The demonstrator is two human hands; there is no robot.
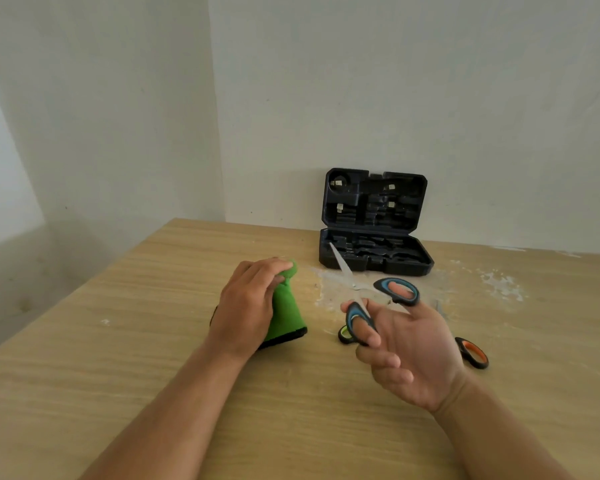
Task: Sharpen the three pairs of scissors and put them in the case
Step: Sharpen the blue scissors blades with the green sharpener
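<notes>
My right hand [409, 351] holds the blue-handled scissors [378, 292] above the table, thumb and a finger through the two loops, blades pointing up-left toward the case. My left hand [246, 306] grips a green sharpener [286, 311] with a black base that stands on the table. A green-handled pair of scissors [344, 335] lies mostly hidden under my right hand. An orange-handled pair [473, 353] lies to the right, only one loop showing. The dark blue case [374, 223] stands open at the back, its lid leaning against the wall.
The wooden table [153, 358] has a patch of white scuffing [499, 282] in front of and right of the case. A white wall rises right behind the case. The table's left edge drops off to the floor.
</notes>
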